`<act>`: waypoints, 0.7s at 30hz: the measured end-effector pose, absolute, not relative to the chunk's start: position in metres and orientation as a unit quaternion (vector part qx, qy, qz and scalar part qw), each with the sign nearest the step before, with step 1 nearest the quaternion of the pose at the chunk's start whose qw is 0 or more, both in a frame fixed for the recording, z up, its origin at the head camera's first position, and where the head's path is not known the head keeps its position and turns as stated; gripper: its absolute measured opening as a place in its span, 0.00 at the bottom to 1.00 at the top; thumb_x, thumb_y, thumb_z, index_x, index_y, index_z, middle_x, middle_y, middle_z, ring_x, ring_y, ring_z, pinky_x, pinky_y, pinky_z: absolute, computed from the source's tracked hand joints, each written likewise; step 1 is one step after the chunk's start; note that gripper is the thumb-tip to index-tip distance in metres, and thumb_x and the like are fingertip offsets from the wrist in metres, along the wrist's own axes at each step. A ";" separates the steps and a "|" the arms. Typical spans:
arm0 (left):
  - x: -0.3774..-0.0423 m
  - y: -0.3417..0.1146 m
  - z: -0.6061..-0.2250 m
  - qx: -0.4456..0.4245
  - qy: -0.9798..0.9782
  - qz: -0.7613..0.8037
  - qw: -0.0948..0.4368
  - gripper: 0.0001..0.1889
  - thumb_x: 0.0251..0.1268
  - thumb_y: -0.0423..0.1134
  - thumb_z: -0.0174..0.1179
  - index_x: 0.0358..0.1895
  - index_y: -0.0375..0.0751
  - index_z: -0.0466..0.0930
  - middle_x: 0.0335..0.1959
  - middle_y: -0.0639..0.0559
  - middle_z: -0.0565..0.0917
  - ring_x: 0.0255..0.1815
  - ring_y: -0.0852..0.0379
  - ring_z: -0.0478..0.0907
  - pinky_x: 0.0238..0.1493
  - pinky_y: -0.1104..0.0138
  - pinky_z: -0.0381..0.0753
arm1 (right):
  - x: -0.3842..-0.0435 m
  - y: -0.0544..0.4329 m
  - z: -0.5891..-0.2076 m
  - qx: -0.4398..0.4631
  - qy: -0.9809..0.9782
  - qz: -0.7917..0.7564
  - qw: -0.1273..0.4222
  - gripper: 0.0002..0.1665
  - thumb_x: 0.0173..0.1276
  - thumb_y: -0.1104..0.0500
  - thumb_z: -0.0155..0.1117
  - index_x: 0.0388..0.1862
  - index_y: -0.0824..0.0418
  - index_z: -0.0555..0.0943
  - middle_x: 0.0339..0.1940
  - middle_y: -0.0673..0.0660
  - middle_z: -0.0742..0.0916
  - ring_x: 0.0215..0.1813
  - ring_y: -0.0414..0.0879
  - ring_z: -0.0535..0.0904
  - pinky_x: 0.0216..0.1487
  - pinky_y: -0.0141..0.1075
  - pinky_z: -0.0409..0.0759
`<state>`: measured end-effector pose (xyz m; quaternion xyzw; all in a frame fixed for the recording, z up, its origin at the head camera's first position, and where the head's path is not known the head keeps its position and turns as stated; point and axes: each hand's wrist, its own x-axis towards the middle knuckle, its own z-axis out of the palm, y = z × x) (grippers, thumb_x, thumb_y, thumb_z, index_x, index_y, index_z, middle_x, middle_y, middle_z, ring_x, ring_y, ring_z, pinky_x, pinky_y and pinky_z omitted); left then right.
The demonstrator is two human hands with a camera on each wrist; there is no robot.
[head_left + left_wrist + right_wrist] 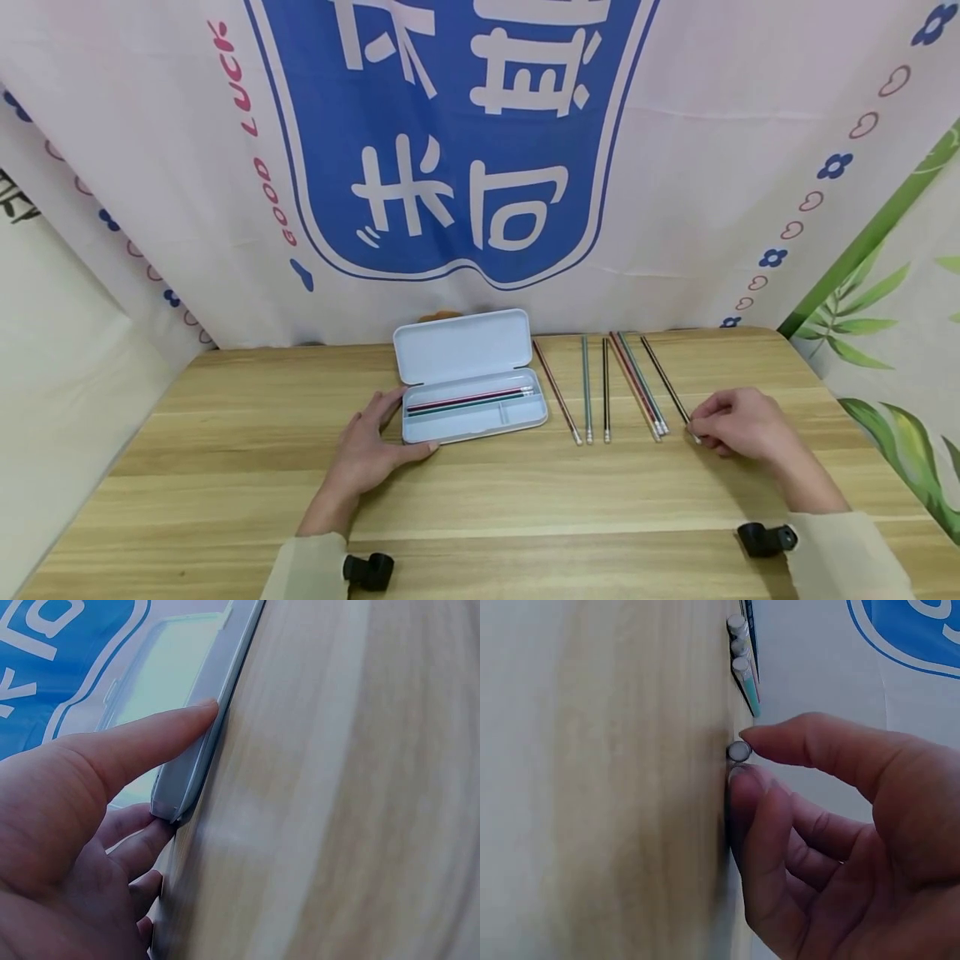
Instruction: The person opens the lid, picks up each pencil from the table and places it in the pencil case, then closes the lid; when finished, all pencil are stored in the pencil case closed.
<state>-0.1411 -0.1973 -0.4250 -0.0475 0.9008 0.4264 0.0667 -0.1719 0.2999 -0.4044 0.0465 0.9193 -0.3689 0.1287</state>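
Note:
A light blue pencil case (pixel 462 348) stands with its lid raised, holding a few pencils (pixel 461 403) in its long compartment. My left hand (pixel 363 454) grips its left end, thumb along the front edge and fingers around the end corner. Over on the right, my right hand (pixel 741 423) pinches a black striped pencil (pixel 663 375) close to its eraser end, between thumb and fingertips. The right wrist view shows the round eraser end (pixel 739 751) at the fingertips, close by the tabletop.
Between case and right hand lie a red pencil (pixel 557 392), a green pencil (pixel 587 387), a black pencil (pixel 606 387) and a red and green group (pixel 639 385), erasers toward me. A printed cloth (pixel 690 208) hangs behind the wooden table (pixel 540 525).

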 end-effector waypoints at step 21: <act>-0.141 -0.198 -0.427 -0.044 0.901 0.427 0.061 0.54 0.54 0.51 0.84 0.83 0.47 0.64 0.85 0.39 0.66 0.92 0.37 0.40 0.91 0.39 0.33 | -0.171 0.304 -0.405 0.051 0.926 -0.347 0.142 0.14 0.69 0.53 0.72 0.40 0.65 0.88 0.28 0.52 0.89 0.31 0.42 0.85 0.30 0.33 0.86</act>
